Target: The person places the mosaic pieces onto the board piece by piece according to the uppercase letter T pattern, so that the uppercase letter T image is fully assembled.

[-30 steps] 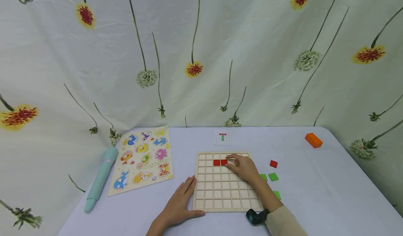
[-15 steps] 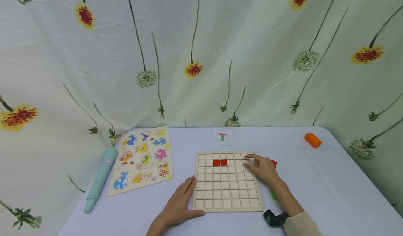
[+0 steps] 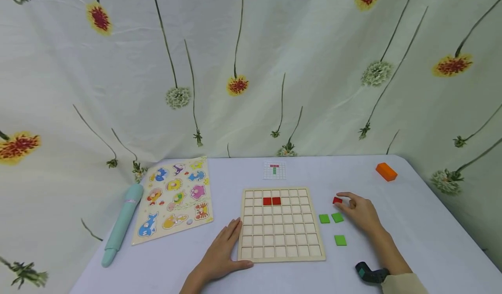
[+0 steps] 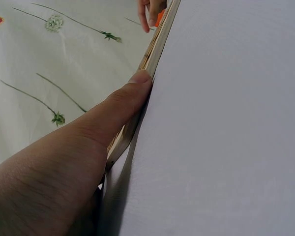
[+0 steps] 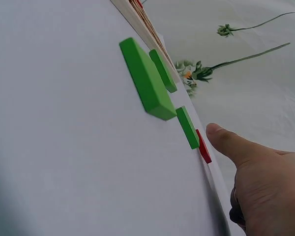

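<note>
In the head view my right hand (image 3: 358, 211) is at a loose red square tile (image 3: 337, 200) right of a wooden grid board (image 3: 280, 231). Its thumb and index finger lie to either side of the tile. The right wrist view shows the thumb (image 5: 228, 145) slightly apart from the red tile (image 5: 203, 146); the index finger is hidden there. My left hand (image 3: 221, 250) rests flat against the board's left edge and lower left corner, its thumb (image 4: 120, 101) along the rim. Two red tiles (image 3: 272, 201) sit side by side in the board's second row.
Several green tiles (image 3: 340, 240) lie right of the board. Behind it is a pattern card (image 3: 274, 170) with a red and green T. An orange block (image 3: 386, 172) stands far right; an animal puzzle (image 3: 172, 198) and a teal stick-shaped object (image 3: 123, 224) lie left.
My right hand has moved right, from beside the placed red tiles, across the board to the loose red tile. The left hand stays on the board. The view has shifted slightly.
</note>
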Demonstrator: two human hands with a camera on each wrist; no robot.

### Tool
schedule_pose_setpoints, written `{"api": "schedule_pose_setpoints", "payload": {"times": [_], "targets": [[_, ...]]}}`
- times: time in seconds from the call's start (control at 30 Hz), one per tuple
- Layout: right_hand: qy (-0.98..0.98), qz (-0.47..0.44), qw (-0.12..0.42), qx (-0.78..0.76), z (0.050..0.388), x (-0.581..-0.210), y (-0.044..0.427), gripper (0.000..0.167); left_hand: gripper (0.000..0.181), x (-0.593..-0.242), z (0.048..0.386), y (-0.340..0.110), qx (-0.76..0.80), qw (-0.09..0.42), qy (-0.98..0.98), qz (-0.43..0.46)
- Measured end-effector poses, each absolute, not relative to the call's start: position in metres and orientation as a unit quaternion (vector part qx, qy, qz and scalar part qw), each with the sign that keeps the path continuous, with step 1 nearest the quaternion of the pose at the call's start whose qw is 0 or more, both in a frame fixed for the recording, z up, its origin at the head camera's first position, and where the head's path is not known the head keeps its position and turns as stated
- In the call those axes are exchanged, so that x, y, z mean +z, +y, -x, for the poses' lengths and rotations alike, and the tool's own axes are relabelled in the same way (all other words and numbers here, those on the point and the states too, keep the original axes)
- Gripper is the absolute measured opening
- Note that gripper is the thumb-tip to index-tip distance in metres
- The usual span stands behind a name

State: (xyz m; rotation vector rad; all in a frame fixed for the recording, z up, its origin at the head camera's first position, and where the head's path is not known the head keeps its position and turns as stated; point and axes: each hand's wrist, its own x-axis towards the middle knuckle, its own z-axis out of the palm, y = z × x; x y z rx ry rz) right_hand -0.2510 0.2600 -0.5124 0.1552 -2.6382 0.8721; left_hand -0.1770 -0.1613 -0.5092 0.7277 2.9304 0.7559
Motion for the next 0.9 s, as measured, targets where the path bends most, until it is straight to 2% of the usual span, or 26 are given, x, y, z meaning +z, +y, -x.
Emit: {"api": "schedule_pose_setpoints", "payload": {"times": [0.37, 0.7, 0.9], "targets": [[-0.933, -0.064, 0.188, 0.300, 0.2496, -0.5167, 0.2690, 0.035, 0.111, -0.5111, 0.1767, -0.1617, 0.245, 0.019, 0.942, -0.228], [-0.945, -0.050, 0.150, 0.287, 0.2493, -0.5134, 0.2676, 0.047, 0.111, -0.5108, 0.1773, -0.1621, 0.242, 0.015, 0.942, -0.230], [-0.946, -0.046, 0.145, 0.285, 0.2482, -0.5120, 0.2670, 0.044, 0.111, -0.5086, 0.1762, -0.1615, 0.246, 0.022, 0.942, -0.228]]}}
